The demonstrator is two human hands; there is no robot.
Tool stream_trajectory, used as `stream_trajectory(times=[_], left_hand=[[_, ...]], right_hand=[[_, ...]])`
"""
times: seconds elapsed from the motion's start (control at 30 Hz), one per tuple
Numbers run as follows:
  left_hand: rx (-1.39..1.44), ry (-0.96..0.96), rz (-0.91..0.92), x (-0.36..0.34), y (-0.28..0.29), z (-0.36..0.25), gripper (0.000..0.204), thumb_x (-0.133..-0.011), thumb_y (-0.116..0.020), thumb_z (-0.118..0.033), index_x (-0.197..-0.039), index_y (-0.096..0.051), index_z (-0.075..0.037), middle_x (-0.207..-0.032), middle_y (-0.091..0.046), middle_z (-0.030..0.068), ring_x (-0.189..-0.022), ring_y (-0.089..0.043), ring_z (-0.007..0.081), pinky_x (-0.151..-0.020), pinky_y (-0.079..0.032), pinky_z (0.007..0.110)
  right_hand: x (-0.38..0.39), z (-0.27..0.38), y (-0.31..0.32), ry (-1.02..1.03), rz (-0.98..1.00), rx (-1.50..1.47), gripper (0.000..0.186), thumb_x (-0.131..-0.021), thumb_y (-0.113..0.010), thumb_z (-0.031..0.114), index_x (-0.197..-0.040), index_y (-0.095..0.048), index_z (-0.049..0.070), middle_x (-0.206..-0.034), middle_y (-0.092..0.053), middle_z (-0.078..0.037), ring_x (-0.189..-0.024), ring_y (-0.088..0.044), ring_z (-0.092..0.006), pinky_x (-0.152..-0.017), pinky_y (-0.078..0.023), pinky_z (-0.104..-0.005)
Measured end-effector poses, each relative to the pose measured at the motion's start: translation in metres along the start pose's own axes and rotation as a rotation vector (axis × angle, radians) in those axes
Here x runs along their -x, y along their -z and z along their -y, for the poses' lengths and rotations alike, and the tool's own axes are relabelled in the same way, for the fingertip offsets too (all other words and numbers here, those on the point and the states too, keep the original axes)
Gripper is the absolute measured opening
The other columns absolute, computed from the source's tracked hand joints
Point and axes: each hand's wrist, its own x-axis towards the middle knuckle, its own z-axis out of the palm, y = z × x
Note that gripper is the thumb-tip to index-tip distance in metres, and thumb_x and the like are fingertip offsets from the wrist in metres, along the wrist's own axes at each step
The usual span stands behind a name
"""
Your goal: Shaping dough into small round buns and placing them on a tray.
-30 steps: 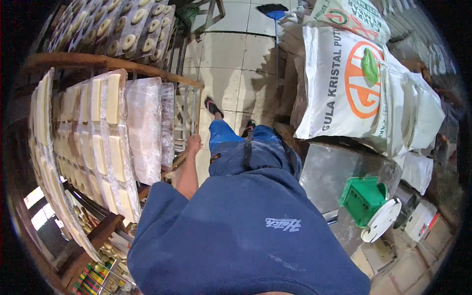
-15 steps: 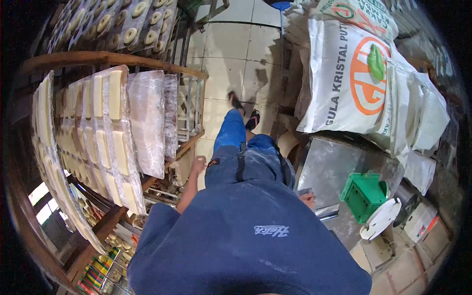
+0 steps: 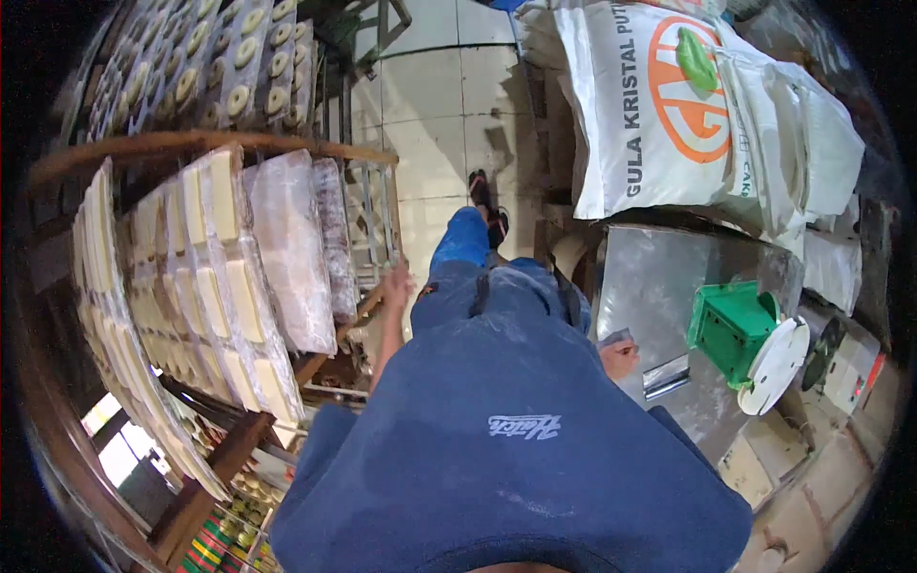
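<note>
While we stand on the tiled floor between rack and table, our left hand hangs loose and half-open just beside the front edge of the wooden rack, holding nothing. On that rack lie trays of pale dough slabs under clear plastic. Our right hand rests at the near left edge of the steel table, fingers curled on a small grey scraper. A green scale stands near the table's right edge, and white sacks are stacked beyond its far edge.
</note>
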Motion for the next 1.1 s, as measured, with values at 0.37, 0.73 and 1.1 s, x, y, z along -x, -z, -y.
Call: stream_trajectory(times=[0.37,0.73,1.1], left_hand=[[-0.402,0.126,0.272,-0.138,-0.023,-0.133,0.028,-0.089,-0.054,-0.019,-0.113,-0.050,-0.006,-0.094,-0.060,0.0105,-0.071,-0.060,0.0184,-0.056,-0.050,0.029],[-0.688,-0.265,0.539,-0.209,-0.234,-0.365,0.025,-0.093,-0.047,-0.013,-0.118,-0.050,-0.008,-0.093,-0.059,0.0098,-0.073,-0.061,0.0159,-0.060,-0.047,0.026],[-1.269,-0.346,0.794,-0.226,-0.208,-0.316,0.039,-0.087,-0.059,-0.029,-0.113,-0.052,-0.001,-0.074,-0.059,0.0115,-0.069,-0.059,0.0203,-0.062,-0.047,0.034]], right_hand=[[0.001,0.007,0.004,-0.281,-0.075,-0.025,0.032,-0.088,-0.047,0.033,-0.075,-0.058,0.006,-0.074,-0.052,-0.017,-0.070,-0.053,-0.0370,-0.061,-0.042,-0.0474],[-0.004,0.016,0.011,-0.326,-0.172,-0.060,0.026,-0.086,-0.052,0.025,-0.071,-0.056,0.004,-0.072,-0.050,-0.013,-0.069,-0.053,-0.0331,-0.062,-0.043,-0.0418],[-0.006,0.012,0.009,-0.474,-0.149,-0.119,0.028,-0.083,-0.056,0.029,-0.073,-0.064,0.004,-0.083,-0.059,-0.019,-0.083,-0.056,-0.0370,-0.075,-0.045,-0.0454]])
